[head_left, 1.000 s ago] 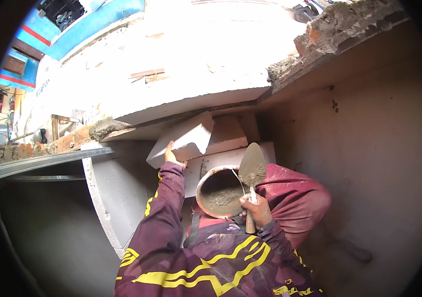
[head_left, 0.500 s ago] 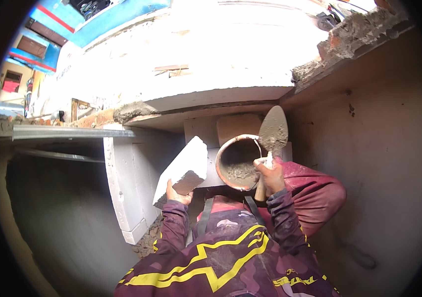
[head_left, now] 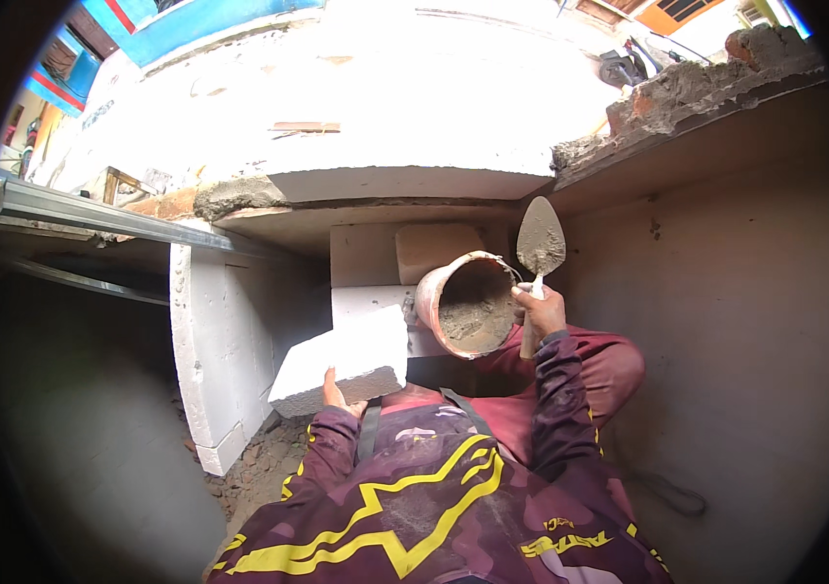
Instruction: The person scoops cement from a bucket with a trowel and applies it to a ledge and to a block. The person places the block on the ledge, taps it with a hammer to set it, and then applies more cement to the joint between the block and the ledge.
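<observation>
While sunlight floods the white ledge ahead, we've got a tight corner here: upright white wall on the left, metal rail across its top, stacked blocks beyond, rubble down by the wall's foot. Bucket sits between the two hands, just in front of the stack, mouth tilted toward the body, mortar inside! Left grip has the white block, thumb over its near edge, fingers hidden beneath; the block spreads forward of that hand, left of the bucket. Its long axis runs crosswise, right end a touch farther out, rough side facing the body. And the right grip, closed round the trowel handle beside the bucket rim, blade pointing straight ahead, its long axis running away from the body!
</observation>
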Motion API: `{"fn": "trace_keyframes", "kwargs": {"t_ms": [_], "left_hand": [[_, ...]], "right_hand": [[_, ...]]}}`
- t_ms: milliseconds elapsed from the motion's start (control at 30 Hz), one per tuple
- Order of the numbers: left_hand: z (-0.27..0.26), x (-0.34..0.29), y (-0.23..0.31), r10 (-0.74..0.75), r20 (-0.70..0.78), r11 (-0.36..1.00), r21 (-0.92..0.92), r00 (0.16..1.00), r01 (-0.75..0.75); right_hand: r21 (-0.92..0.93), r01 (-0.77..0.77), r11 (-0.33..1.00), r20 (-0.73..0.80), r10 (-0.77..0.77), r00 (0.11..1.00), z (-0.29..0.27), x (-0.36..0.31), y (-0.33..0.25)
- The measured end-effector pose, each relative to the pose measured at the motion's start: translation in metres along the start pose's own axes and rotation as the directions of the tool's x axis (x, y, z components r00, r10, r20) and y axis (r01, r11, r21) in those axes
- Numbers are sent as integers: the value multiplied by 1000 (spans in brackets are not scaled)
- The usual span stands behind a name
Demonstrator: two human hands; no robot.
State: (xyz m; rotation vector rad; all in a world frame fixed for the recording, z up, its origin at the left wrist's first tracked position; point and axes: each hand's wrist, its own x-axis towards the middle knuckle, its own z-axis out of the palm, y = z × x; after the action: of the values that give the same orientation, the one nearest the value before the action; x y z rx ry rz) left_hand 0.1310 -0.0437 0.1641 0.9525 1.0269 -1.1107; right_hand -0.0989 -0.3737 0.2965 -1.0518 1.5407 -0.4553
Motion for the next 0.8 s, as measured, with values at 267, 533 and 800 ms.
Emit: {"fn": "trace_keyframes", "kwargs": {"t_ms": [267, 533, 800], "left_hand": [[9, 23, -15, 180, -253, 951, 293, 950, -102], [1, 68, -23, 183, -17, 889, 429, 983, -158], [52, 42, 5, 166, -180, 889, 452, 970, -69]], "right_hand": [[-67, -16, 998, -71, 11, 997, -1, -5, 38], [-461, 313, 830, -161, -425, 891, 3, -13, 55], [-464, 494, 736, -170, -621, 765, 41, -75, 26]]}}
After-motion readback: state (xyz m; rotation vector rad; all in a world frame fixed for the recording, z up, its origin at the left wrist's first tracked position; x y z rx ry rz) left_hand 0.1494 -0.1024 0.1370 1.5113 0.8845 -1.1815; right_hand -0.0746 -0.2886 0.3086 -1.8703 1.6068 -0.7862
